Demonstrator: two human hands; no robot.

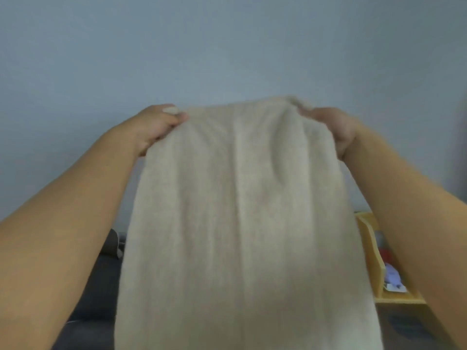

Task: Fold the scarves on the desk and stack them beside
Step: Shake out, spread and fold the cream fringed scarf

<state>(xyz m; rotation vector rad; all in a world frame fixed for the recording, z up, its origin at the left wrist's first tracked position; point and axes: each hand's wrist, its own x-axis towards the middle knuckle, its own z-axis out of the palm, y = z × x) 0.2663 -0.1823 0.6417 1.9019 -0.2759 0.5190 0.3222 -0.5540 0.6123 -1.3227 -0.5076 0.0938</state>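
One beige scarf [240, 210] hangs raised in front of the camera, held up by its top edge and falling straight down past the bottom of the view; its two long side edges run roughly parallel, widening toward the camera, and soft lengthwise folds run down its middle; the top edge stretches fairly level between the two hands; the left hand [158, 127] grips the top left corner, its fingers [174, 114] curled over the cloth with a thumb pressed on the front; the right hand [331, 127] grips the top right corner, its fingers mostly hidden behind the bunched fabric there; both forearms are bare and reach up from the lower corners; above and to both sides of the hands there is only a plain grey-blue wall [227, 46], so the room around the upper scarf is open; lower left, beside the scarf, a dark surface [96, 286] shows, too blurred to name; lower right, a yellow tray-like organiser [374, 261] sits close behind the right forearm, with small unclear items in it, one red and one pale; no writing can be read anywhere
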